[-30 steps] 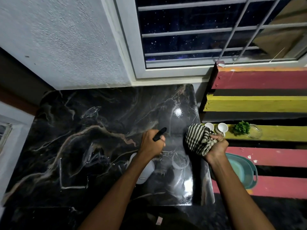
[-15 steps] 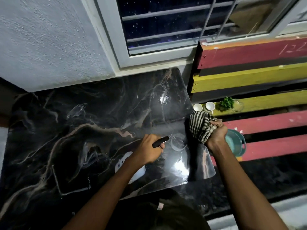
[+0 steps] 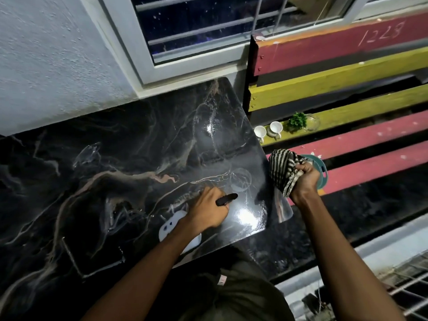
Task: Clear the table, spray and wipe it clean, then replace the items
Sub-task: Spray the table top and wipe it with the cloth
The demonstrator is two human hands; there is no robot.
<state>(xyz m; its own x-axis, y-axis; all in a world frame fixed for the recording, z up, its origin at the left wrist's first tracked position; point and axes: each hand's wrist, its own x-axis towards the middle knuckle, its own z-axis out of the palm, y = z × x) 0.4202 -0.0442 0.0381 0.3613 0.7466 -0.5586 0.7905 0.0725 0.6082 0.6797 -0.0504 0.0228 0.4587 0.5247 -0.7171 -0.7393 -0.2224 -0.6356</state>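
The shiny black table [image 3: 139, 158] has pale swirly lines and a wet ring mark at its 3 o'clock side. At 3 o'clock from it stands a striped bench [image 3: 347, 93]. Two white cups [image 3: 268, 130], a green plant [image 3: 297, 120] and a teal bowl [image 3: 320, 172] sit on its slats.

I see open desk [image 3: 115, 181] across the frame's left and middle; at right, cups [image 3: 268, 130] line the bench [image 3: 347, 112].

A home, by the look of it: a black marble-patterned bench [image 3: 129, 163] stands against a textured wall under a barred window [image 3: 208, 26], and beside its right edge white cups [image 3: 275, 127] sit on painted wooden slats [image 3: 370, 72].
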